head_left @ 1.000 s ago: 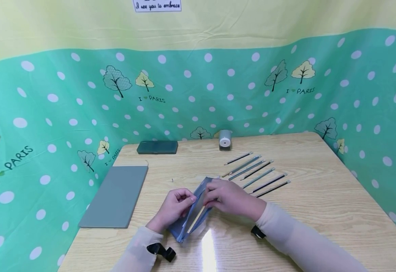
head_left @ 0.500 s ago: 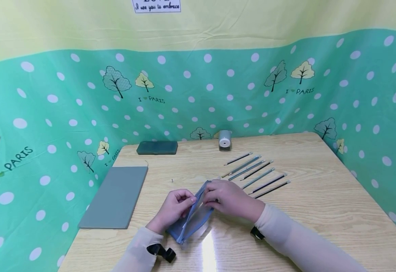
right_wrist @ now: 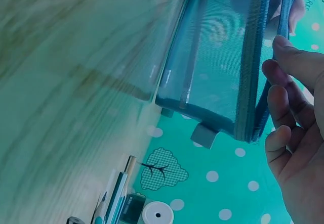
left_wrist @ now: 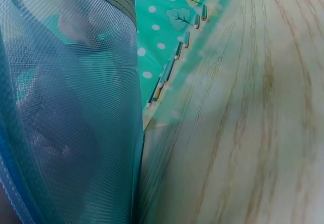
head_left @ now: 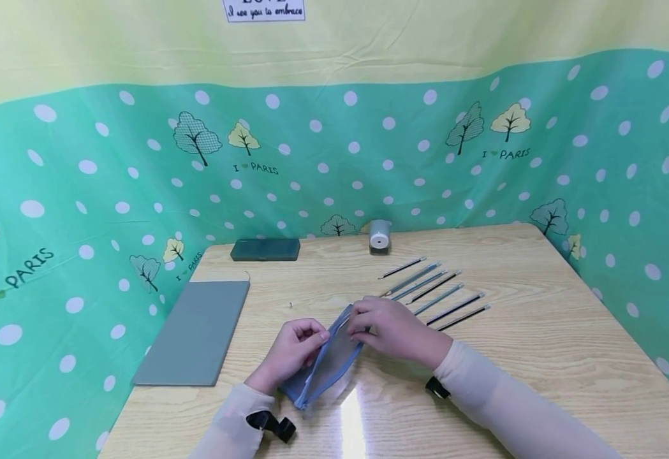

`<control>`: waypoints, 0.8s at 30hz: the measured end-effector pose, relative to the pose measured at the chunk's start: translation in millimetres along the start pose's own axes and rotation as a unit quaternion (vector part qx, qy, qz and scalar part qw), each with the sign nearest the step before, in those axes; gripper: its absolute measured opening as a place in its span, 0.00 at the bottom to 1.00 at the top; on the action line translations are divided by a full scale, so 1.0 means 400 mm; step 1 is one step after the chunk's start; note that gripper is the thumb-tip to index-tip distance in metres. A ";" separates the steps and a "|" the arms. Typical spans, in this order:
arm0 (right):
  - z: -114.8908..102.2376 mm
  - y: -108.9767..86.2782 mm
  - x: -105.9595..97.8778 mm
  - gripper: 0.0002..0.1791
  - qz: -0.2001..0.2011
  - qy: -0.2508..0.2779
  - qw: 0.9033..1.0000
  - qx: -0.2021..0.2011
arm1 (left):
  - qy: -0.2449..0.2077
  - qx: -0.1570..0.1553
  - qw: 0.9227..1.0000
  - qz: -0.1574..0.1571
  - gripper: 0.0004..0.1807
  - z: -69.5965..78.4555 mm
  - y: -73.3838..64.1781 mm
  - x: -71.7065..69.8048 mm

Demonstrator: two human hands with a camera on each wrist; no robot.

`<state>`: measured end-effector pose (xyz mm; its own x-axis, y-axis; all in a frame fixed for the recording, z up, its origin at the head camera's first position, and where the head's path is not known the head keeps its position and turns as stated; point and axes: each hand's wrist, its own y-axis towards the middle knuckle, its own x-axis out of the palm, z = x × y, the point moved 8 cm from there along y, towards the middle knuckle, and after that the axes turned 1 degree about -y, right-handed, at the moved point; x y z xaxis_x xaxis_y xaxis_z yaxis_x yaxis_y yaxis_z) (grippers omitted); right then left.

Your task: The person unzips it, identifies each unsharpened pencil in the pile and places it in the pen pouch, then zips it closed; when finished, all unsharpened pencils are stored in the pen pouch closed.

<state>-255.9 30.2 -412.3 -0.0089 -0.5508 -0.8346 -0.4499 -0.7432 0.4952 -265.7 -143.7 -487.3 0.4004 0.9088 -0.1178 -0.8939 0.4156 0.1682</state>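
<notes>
A blue mesh zip pouch (head_left: 327,366) stands on its edge on the wooden table (head_left: 541,331), near the front. My left hand (head_left: 293,352) grips its left side, fingers curled over the top edge. My right hand (head_left: 393,328) pinches the top edge at the far end. In the left wrist view the mesh pouch (left_wrist: 71,107) fills the left half. The right wrist view shows the pouch (right_wrist: 223,57) from below, with my fingertips (right_wrist: 283,107) curled at its zip edge. Several pencils (head_left: 433,293) lie in a row just beyond my right hand.
A grey pencil sharpener (head_left: 379,234) stands at the table's back edge, and a dark green case (head_left: 265,249) lies to its left. A flat grey pad (head_left: 196,331) lies at the left side. Green dotted cloth (head_left: 81,191) walls the table on three sides.
My right hand has shifted slightly up and to the right along the pouch's top edge, pulling that side outward. The left hand has stayed in place.
</notes>
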 end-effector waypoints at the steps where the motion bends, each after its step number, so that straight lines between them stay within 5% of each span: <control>1: 0.001 0.000 -0.001 0.06 -0.001 0.004 1.000 0.003 | 0.001 0.000 1.000 0.000 0.11 -0.001 0.000 -0.001; 24: 0.057 -0.009 -0.041 0.02 0.011 0.043 0.998 0.052 | 0.006 -0.014 1.000 0.013 0.10 -0.012 -0.001 -0.018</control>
<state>-274.4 50.6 -406.0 0.0551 -0.6001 -0.7980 -0.5409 -0.6898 0.4813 -269.3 -150.6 -491.3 0.3748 0.9185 -0.1258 -0.9092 0.3907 0.1437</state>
